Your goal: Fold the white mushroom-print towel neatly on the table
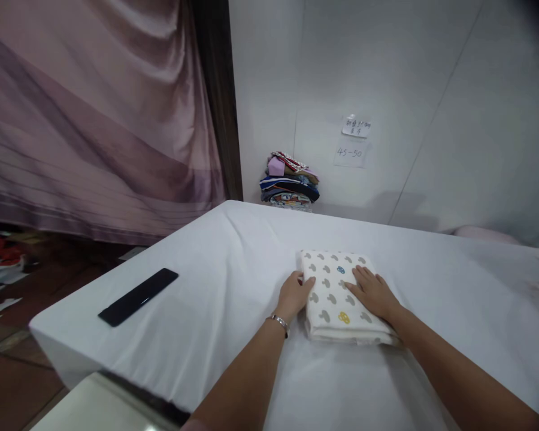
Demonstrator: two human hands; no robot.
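Note:
A thick folded white cloth (335, 290) lies on the white-covered table (197, 299), printed with grey mushroom-like shapes, a blue figure and a yellow one. Whether it is a blanket or a garment does not show. At its left edge is my left hand (295, 293), thumb on top and fingers curled round the side, with a bracelet (279, 323) at the wrist. My right hand (374, 293) rests flat on the upper right of the cloth, its fingers stretched out. The folded layers show along the near edge.
A black flat object (139, 296) lies on the table's left side. Behind the far edge rises a pile of folded fabrics (291, 182) against the white wall (386, 72), which bears two paper notes (351, 152). A pink curtain (99, 120) hangs at the left.

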